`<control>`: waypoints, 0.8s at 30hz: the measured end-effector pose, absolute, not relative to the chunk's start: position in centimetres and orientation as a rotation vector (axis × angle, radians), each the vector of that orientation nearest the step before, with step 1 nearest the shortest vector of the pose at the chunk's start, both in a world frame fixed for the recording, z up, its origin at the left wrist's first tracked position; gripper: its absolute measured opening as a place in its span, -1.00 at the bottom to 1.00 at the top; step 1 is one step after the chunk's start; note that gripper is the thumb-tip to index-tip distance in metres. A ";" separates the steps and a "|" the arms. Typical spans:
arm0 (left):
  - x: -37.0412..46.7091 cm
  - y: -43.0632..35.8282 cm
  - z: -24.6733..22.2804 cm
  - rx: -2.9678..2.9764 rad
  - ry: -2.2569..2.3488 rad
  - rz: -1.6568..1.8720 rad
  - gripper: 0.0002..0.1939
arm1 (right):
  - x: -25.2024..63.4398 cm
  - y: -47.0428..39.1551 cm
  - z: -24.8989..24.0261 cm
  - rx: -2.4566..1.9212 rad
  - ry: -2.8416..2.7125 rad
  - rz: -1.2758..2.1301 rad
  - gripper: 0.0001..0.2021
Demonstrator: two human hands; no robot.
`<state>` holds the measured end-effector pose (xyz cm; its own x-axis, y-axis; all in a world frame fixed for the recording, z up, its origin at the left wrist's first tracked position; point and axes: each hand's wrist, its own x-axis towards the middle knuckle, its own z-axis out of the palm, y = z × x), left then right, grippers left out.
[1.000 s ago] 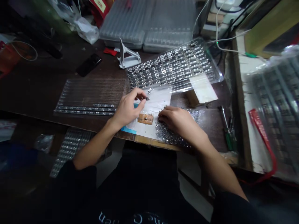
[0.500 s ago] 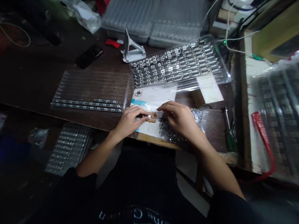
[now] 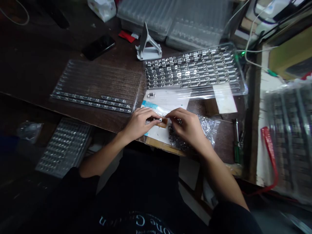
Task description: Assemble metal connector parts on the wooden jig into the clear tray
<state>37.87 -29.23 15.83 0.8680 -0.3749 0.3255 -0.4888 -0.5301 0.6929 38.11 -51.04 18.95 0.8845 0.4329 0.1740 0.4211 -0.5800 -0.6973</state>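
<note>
My left hand pinches a small metal connector between thumb and index finger, at a small orange-brown block. The block lies on a white board near the table's front edge. Close to the block's right side is my right hand, its thumb and fingertips drawn together; whatever they hold is too small to make out. Beneath and beside the right hand a clear bag holds many tiny metal pieces. A single connector rests on the board's far part.
A clear tray with several connector rows lies left; a fuller connector tray lies beyond the board. Behind stand a grey stand and stacked clear trays. A phone lies at the back left, a green-handled screwdriver at the right.
The camera view has shifted slightly, moving the table items within the picture. Both hands stay at the brown block; the right fingertips look a little closer to the connector.
</note>
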 end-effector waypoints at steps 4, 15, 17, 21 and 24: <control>37.8 -29.2 15.6 2.221 -0.645 0.140 -0.91 | 38.0 -50.9 19.0 -2.264 -0.623 0.010 -0.73; 37.6 -29.1 15.4 2.229 -0.674 0.178 -0.94 | 37.7 -49.8 17.9 -2.370 -0.619 0.033 -0.83; 37.4 -29.0 15.6 2.203 -0.576 0.258 -0.92 | 37.7 -49.6 17.6 -2.314 -0.644 0.008 -0.86; 36.7 -28.3 16.0 2.326 -0.432 0.289 -0.92 | 37.4 -49.3 17.7 -2.245 -0.840 0.055 -0.85; 36.2 -27.8 16.0 2.441 -0.524 0.181 -0.88 | 36.9 -48.8 18.0 -2.428 -1.049 0.024 -0.78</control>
<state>36.24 -27.84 15.96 0.9115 -0.3251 0.2518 -0.4112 -0.7241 0.5537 36.88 -48.85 18.00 0.7042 0.6885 0.1736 0.6799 -0.5834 -0.4443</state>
